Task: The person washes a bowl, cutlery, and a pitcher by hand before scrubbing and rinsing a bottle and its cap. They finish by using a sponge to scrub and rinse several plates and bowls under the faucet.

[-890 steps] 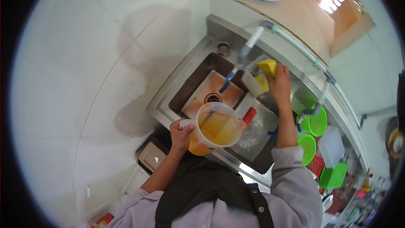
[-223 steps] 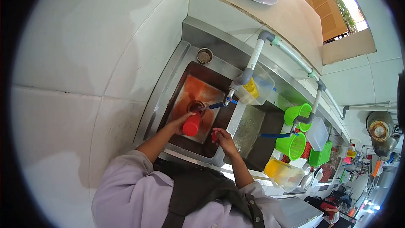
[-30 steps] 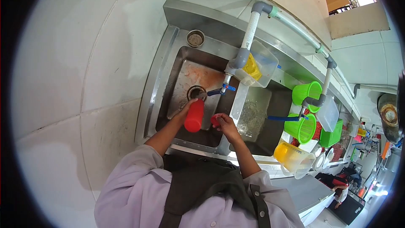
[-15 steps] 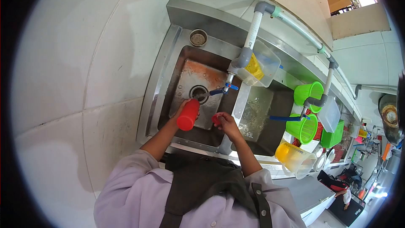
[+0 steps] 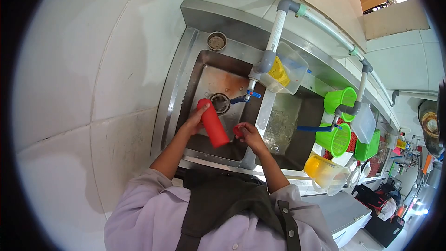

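Note:
My left hand (image 5: 195, 119) is wrapped round a red bottle (image 5: 214, 125), held slanted over the left sink basin (image 5: 197, 83). One end of the bottle is close to the drain (image 5: 219, 103), and the other points toward my right hand. The fingers of my right hand (image 5: 251, 136) are closed on a small red cap (image 5: 238, 130), a short gap from the bottle. Above the drain, a tap with a blue lever (image 5: 253, 94) has its dark spout (image 5: 238, 99) aimed toward the bottle's upper end. The bottle's mouth cannot be made out.
Water stands in the right basin (image 5: 284, 118). Behind the divider sits a clear tub (image 5: 293, 67) with a yellow cloth. Green baskets (image 5: 335, 140) and a yellow-tinted jug (image 5: 319, 169) are on the right. A metal cup (image 5: 217, 41) rests at the back left. A person (image 5: 386, 208) is in the far background.
The bottle has swung from end-on to lying slanted, its near end moving right toward the cap. My right hand has barely moved. The background person has shifted.

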Tool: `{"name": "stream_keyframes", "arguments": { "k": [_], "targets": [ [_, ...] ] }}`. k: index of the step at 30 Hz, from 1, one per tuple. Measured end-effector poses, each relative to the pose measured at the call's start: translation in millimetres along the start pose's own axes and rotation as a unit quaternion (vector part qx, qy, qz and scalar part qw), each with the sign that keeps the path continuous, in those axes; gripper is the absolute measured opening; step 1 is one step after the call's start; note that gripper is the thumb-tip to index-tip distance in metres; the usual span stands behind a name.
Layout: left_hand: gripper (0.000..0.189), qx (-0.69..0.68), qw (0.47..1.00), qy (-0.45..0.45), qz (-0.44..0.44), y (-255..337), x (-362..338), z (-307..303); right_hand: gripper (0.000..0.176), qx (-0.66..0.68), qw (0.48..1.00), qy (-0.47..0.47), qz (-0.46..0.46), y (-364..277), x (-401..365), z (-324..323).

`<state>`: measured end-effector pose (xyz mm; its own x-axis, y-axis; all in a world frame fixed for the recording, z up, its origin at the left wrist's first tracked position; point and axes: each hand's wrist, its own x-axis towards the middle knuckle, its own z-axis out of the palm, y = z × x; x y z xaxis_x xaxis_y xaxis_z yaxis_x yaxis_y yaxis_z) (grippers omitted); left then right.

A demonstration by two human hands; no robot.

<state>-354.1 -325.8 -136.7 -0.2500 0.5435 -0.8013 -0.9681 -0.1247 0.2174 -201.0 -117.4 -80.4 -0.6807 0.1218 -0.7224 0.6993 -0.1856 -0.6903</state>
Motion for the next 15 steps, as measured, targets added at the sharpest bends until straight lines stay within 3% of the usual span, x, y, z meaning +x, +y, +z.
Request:
{"name": "stream_keyframes", "arguments": {
  "k": [1, 2, 3, 5, 9, 15],
  "targets": [
    [0.056, 0.165, 0.979, 0.008, 0.122, 3, -4, 1, 0.023, 0.008, 1.0, 0.001, 0.0, 0, -1, 0],
    [0.06, 0.323, 0.915, 0.015, 0.239, 5, -7, 1, 0.023, 0.015, 1.0, 0.001, 0.0, -1, -2, 1],
    [0.06, 0.323, 0.916, 0.016, 0.238, 5, -9, -1, 0.023, 0.016, 1.0, 0.0, 0.001, 0, -1, 1],
    [0.07, 0.573, 0.707, 0.056, 0.411, 2, -13, -4, 0.024, 0.013, 1.0, 0.004, 0.009, -1, -1, 1],
    [0.073, 0.535, 0.73, 0.071, 0.42, -5, -13, -14, 0.024, 0.013, 1.0, -0.008, 0.006, 1, 1, 1],
    [0.073, 0.548, 0.712, 0.09, 0.43, -8, -10, -6, 0.024, -0.007, 1.0, 0.004, 0.013, -2, 0, 4]
  ]
}}
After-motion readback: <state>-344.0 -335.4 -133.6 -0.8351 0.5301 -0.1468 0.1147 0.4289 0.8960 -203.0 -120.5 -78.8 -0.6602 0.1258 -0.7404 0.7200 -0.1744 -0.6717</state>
